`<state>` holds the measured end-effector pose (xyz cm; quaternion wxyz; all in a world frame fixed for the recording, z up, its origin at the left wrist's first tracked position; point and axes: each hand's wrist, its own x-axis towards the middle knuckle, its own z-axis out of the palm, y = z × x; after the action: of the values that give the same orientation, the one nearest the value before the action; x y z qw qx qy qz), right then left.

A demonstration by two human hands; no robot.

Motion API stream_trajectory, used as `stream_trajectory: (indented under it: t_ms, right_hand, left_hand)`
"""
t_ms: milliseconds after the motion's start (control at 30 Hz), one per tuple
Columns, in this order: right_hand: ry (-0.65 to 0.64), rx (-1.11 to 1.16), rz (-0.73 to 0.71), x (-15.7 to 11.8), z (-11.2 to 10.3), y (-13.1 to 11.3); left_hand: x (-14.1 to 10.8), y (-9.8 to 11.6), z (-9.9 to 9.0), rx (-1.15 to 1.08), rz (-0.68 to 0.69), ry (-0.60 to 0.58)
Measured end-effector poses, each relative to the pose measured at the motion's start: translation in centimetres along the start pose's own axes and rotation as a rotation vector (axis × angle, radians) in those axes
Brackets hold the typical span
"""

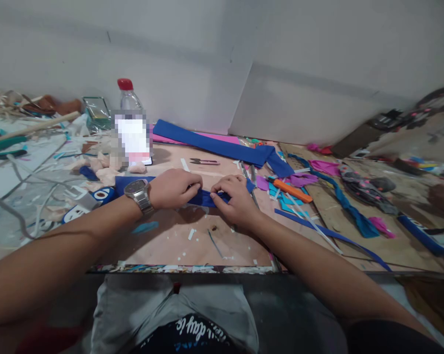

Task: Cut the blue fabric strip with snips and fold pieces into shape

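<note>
A dark blue fabric strip runs low over the table between my two hands, its surface gathered into folds near the fingers. My left hand, with a metal watch on its wrist, has its fingers curled closed on the strip. Thumb and fingers of my right hand pinch the same strip a little farther right. Part of the fabric is hidden under both hands. Just beyond them lie small thread snips. A wider blue fabric band stretches across the back of the table.
At back left, a lit phone leans by a red-capped bottle. An orange utility knife lies among scraps to the right, near a narrow blue strip. Green-handled pliers lie far left. Another person's hand shows far right.
</note>
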<state>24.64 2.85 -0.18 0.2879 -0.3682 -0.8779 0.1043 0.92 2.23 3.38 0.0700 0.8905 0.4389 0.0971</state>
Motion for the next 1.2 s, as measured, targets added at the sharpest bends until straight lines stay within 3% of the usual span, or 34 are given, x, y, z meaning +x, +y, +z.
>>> stream_trajectory:
  t_ms: [233, 600, 833, 1100, 1200]
  right_hand:
    - [0.002, -0.001, 0.001, 0.00, -0.02, -0.03]
    - [0.019, 0.000, 0.027, 0.05, -0.13, -0.03]
    - [0.009, 0.003, 0.015, 0.04, -0.01, -0.06]
    - [0.016, -0.007, 0.028, 0.04, -0.08, -0.01]
    - [0.017, -0.003, 0.031, 0.04, -0.10, -0.04]
  left_hand:
    - [0.02, 0.39, 0.24, -0.085, 0.018, -0.005]
    - [0.09, -0.19, 0.62, 0.010, -0.071, 0.068]
    - [0.01, 0.39, 0.49, -0.043, -0.041, 0.048]
    - [0.06, -0.16, 0.54, 0.044, -0.135, 0.071]
    - [-0.04, -0.06, 0.46, -0.015, -0.084, 0.057]
